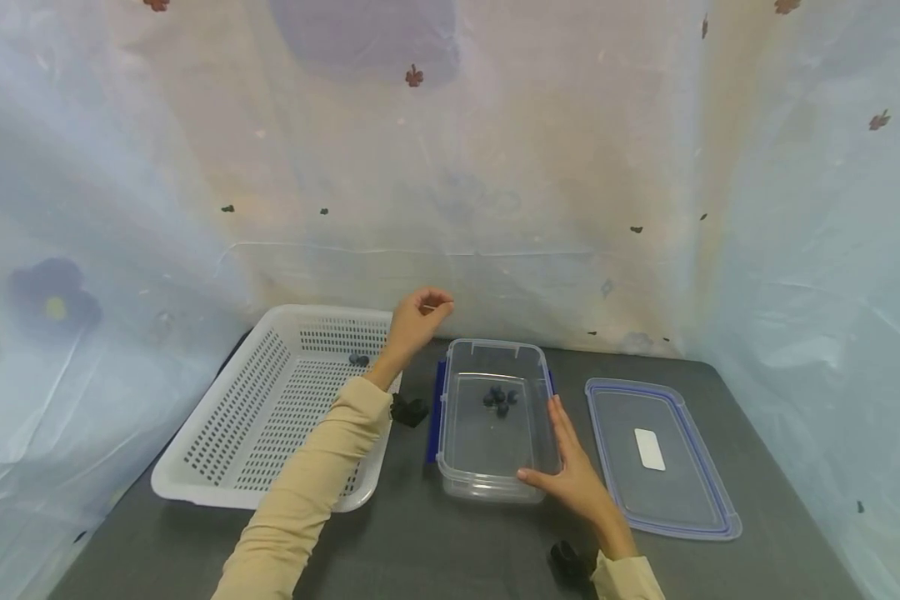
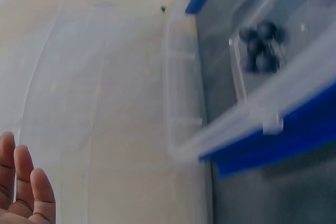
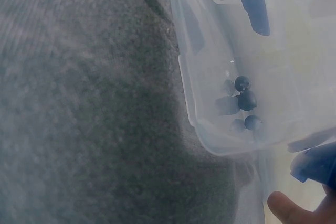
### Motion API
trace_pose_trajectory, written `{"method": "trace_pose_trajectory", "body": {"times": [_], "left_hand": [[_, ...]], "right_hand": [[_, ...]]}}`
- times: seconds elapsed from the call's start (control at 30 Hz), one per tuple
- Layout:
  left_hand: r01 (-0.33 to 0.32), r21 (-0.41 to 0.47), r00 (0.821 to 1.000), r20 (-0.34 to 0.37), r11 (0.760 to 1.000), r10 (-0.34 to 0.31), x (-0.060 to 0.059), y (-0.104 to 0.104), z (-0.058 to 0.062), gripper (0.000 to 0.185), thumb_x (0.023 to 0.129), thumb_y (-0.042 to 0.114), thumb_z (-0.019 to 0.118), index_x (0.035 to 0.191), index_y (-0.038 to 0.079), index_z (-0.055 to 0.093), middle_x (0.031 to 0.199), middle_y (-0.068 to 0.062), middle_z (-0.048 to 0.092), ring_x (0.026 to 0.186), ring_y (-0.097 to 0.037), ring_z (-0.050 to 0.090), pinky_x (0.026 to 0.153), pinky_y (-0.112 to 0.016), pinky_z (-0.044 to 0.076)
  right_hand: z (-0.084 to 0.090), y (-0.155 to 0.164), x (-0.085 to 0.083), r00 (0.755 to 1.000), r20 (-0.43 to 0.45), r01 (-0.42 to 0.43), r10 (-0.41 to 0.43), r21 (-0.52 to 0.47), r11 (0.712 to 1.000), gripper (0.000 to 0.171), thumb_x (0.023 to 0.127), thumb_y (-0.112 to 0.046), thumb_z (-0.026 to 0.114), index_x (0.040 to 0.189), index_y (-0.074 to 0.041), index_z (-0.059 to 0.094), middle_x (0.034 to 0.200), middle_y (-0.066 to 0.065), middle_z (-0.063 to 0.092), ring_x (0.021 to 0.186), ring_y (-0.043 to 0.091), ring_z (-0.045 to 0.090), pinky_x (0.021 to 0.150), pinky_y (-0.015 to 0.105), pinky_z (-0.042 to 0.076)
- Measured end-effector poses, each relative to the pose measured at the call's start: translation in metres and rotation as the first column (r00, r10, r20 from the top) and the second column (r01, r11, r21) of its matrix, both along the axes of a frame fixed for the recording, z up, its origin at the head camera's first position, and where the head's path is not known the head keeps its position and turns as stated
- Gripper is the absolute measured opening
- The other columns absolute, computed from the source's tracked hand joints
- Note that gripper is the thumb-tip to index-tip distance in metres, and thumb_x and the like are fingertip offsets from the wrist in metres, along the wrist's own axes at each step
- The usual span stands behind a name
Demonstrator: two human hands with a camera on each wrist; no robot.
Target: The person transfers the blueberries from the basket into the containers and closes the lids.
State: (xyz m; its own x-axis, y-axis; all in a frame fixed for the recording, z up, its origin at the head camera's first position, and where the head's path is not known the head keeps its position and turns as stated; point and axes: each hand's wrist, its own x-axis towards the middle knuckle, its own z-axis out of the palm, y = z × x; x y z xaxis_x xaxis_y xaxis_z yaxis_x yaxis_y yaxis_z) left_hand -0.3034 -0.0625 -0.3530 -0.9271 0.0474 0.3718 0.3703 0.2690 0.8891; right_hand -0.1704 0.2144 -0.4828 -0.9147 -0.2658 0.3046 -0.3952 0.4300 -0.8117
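Blueberries: one [image 1: 358,360] left in white basket [image 1: 217,417] far-left, small cluster [image 1: 499,400] in clear container [image 1: 495,467] at centre. Light, round, soft, prob roll and bruise easy, so pinch gently w/ fingertips, one at a time. L hand [image 1: 414,321] raised between basket and container, fingers loosely curled; can't tell if it holds anything. R hand [image 1: 570,471] flat, fingers straight, bracing container's near-right side. Lid [image 1: 656,454] lies right of it.

A fingertip of the right grip [image 3: 286,207] shows at the bottom edge. Just above it sits a clear plastic container [image 3: 197,100] on the grey desk [image 3: 84,103], holding a cluster of dark blueberries [image 3: 242,100]. Farther up, a blue latch [image 3: 252,1] runs along the container's far side.
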Motion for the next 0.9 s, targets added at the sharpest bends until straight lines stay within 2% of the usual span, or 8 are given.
{"method": "trace_pose_trajectory", "body": {"times": [0.23, 0.4, 0.53, 0.63, 0.9], "left_hand": [[-0.087, -0.023, 0.996, -0.016, 0.996, 0.087, -0.008, -0.038, -0.004, 0.018, 0.093, 0.016, 0.064, 0.106, 0.004, 0.068, 0.104, -0.01, 0.066, 0.093, -0.025, 0.062, 0.076, -0.038, 0.049], [-0.177, -0.017, 0.984, -0.019, 0.984, 0.176, -0.013, -0.063, -0.012, 0.02, 0.093, 0.013, 0.064, 0.107, 0.0, 0.066, 0.102, -0.013, 0.065, 0.092, -0.027, 0.061, 0.075, -0.037, 0.049], [-0.256, -0.025, 0.967, 0.007, 0.966, 0.256, -0.017, -0.079, -0.024, 0.018, 0.092, 0.012, 0.064, 0.105, 0.0, 0.066, 0.099, -0.013, 0.064, 0.089, -0.026, 0.061, 0.073, -0.033, 0.048], [-0.307, -0.026, 0.95, 0.054, 0.951, 0.308, -0.019, -0.087, -0.033, 0.016, 0.091, 0.012, 0.065, 0.102, 0.0, 0.066, 0.098, -0.013, 0.063, 0.087, -0.025, 0.059, 0.072, -0.031, 0.046], [-0.383, -0.076, 0.904, 0.173, 0.921, 0.391, -0.024, -0.104, -0.062, 0.021, 0.092, 0.014, 0.065, 0.105, -0.002, 0.065, 0.1, -0.015, 0.061, 0.089, -0.026, 0.054, 0.072, -0.034, 0.044]], "right_hand": [[0.0, 0.001, 0.0, 1.0, -0.002, -0.003, 0.003, 0.004, 1.0, 0.114, 0.072, -0.025, 0.084, 0.156, -0.007, 0.008, 0.162, 0.007, -0.002, 0.143, 0.043, 0.006, 0.101, 0.07, 0.02], [0.0, 0.0, 0.0, 1.0, -0.005, 0.001, -0.001, 0.004, 1.0, 0.113, 0.073, -0.025, 0.084, 0.155, -0.005, 0.009, 0.162, 0.009, -0.001, 0.143, 0.043, 0.005, 0.102, 0.069, 0.019], [0.0, 0.0, 0.001, 1.0, -0.003, 0.005, -0.005, 0.005, 1.0, 0.113, 0.073, -0.025, 0.084, 0.155, -0.005, 0.009, 0.162, 0.009, -0.001, 0.142, 0.044, 0.006, 0.102, 0.069, 0.019], [0.0, 0.0, 0.001, 1.0, -0.007, 0.004, -0.004, 0.006, 1.0, 0.114, 0.072, -0.024, 0.084, 0.155, -0.004, 0.009, 0.161, 0.01, -0.001, 0.142, 0.045, 0.005, 0.102, 0.069, 0.019], [0.001, -0.001, 0.001, 1.0, -0.021, -0.001, 0.001, 0.012, 1.0, 0.115, 0.071, -0.022, 0.085, 0.155, -0.005, 0.009, 0.161, 0.011, -0.001, 0.142, 0.045, 0.004, 0.101, 0.07, 0.018]]}}
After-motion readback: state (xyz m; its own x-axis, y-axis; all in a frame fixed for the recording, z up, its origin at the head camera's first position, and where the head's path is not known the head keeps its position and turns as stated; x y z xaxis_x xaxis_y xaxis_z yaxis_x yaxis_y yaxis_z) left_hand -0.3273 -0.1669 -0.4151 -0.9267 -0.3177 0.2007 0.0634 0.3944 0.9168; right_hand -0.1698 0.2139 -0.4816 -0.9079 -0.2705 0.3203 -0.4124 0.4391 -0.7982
